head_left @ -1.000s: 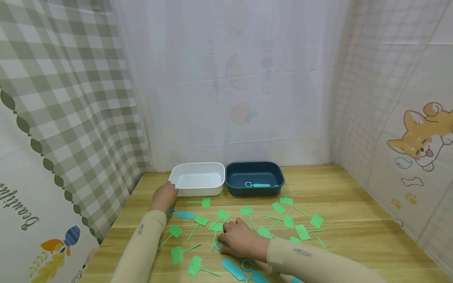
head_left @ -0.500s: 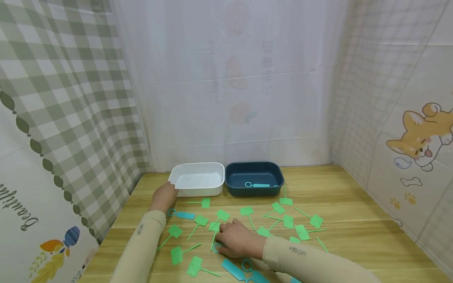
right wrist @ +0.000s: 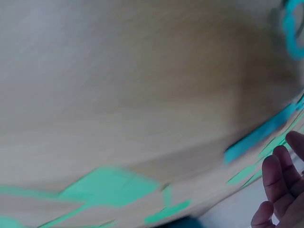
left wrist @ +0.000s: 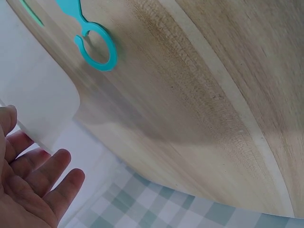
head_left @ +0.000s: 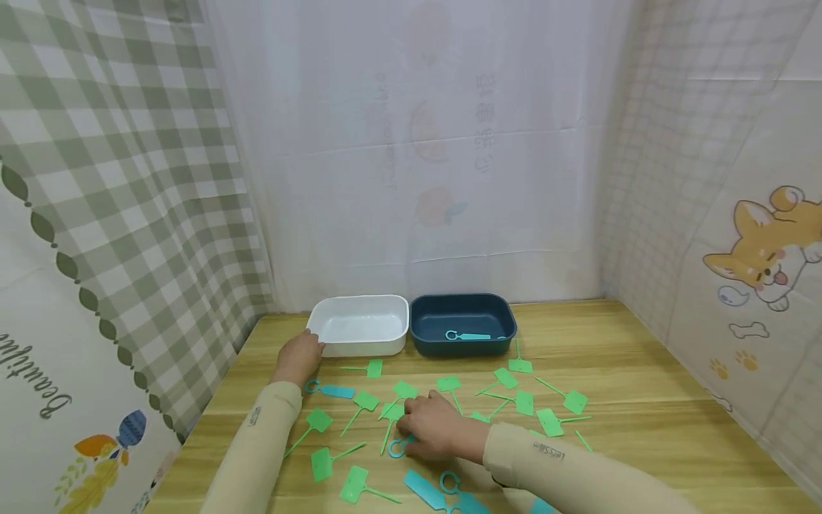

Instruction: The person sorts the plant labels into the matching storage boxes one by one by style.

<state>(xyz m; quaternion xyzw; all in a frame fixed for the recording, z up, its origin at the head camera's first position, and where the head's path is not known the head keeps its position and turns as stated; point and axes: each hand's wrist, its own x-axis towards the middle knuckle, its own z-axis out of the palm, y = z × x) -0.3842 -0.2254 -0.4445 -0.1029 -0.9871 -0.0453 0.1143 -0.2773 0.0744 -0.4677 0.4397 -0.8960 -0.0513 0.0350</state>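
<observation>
My left hand [head_left: 299, 359] holds the front left corner of a white plastic bin [head_left: 364, 350]. In the left wrist view its fingers [left wrist: 53, 173] reach the bin's rim. Flat on the wood, a blue plant tag with a ring [head_left: 337, 391] lies close to that hand. My right hand [head_left: 433, 427] hovers low among the tags, fingers bent loosely, with a blue ring tag [head_left: 396, 448] partly hidden beneath it. From the right wrist, its fingers [right wrist: 274, 178] appear beside a blue tag strip [right wrist: 260, 135], with nothing between them.
A dark blue bin [head_left: 462, 348] holding a blue ring tag [head_left: 472, 336] stands beside the white one. Several green plant tags [head_left: 353, 484] are scattered over the wooden table [head_left: 616, 364]. More blue tags [head_left: 424, 489] lie at the front. Curtains [head_left: 424, 178] enclose the back and sides.
My right hand shifts slightly left and then back right, and the ring tag beneath it turns a little, showing more of its ring. The left hand stays on the white bin.
</observation>
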